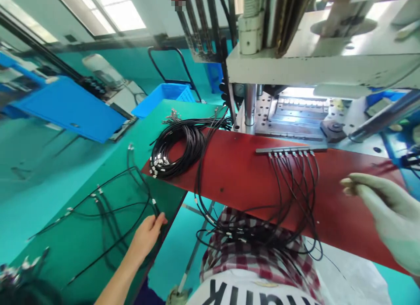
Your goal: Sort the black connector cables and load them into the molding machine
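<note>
My bare left hand [147, 235] rests at the edge of the green table [98, 235]. Its fingers are closed on the end of a thin black cable [155, 206] with a metal tip. That cable loops back across the green surface among other loose cables [101, 204]. My right hand [387, 213] wears a pale glove and hovers over the right end of the red board [236, 173]. Its fingertips are pinched together, slightly blurred, and what they hold is not visible. A metal bar [288, 150] with several black cables plugged in lies on the board to the left of that hand.
A coiled bundle of black cables [180, 149] lies at the red board's left end. Behind the board stands a press machine [295, 64] with a lit opening. Blue bins [68, 108] sit at the left and a blue crate [164, 97] at the back. Dark hair [26, 292] shows at the bottom left.
</note>
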`<move>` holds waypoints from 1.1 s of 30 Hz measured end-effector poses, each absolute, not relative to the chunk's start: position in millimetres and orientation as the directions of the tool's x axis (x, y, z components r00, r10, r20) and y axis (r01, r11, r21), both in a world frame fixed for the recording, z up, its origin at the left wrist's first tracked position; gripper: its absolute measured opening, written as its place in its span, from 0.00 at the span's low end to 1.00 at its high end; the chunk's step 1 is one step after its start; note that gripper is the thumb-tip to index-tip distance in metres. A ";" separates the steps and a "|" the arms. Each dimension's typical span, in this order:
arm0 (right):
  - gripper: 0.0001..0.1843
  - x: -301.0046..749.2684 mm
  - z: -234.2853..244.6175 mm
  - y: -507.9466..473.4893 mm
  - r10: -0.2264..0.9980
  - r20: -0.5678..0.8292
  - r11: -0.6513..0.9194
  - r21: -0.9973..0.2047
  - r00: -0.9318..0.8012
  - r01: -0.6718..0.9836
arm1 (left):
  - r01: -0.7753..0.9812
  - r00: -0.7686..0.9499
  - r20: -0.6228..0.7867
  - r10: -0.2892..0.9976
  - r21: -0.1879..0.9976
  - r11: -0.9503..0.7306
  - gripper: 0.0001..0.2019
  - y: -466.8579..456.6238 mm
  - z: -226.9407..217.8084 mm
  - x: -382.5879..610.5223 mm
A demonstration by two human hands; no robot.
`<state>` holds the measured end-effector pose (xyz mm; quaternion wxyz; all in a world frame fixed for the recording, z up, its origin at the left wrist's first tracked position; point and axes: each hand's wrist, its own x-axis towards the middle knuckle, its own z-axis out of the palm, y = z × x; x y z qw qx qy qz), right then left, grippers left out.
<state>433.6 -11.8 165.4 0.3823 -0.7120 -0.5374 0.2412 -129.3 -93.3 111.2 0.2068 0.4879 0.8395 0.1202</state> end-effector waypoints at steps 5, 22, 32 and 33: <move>0.18 450.0 145.3 8.7 0.976 0.015 -0.109 -0.833 0.219 0.542 | 0.966 -0.258 -0.149 0.955 -0.019 0.258 0.26 -50.7 172.2 -96.1; 0.20 440.4 120.7 71.1 0.947 -0.010 -0.014 -1.000 0.321 0.009 | 0.505 0.710 0.184 0.680 0.540 -0.673 0.11 203.0 119.2 217.2; 0.47 349.1 117.1 3.9 0.665 -0.224 -0.679 -0.580 -0.713 -0.451 | 0.408 0.632 0.332 0.700 0.626 -0.665 0.12 253.3 173.4 223.9; 0.44 338.0 118.2 2.3 0.655 -0.252 -0.700 -0.559 -0.713 -0.445 | 0.405 0.643 0.343 0.685 0.606 -0.684 0.12 254.7 170.7 225.4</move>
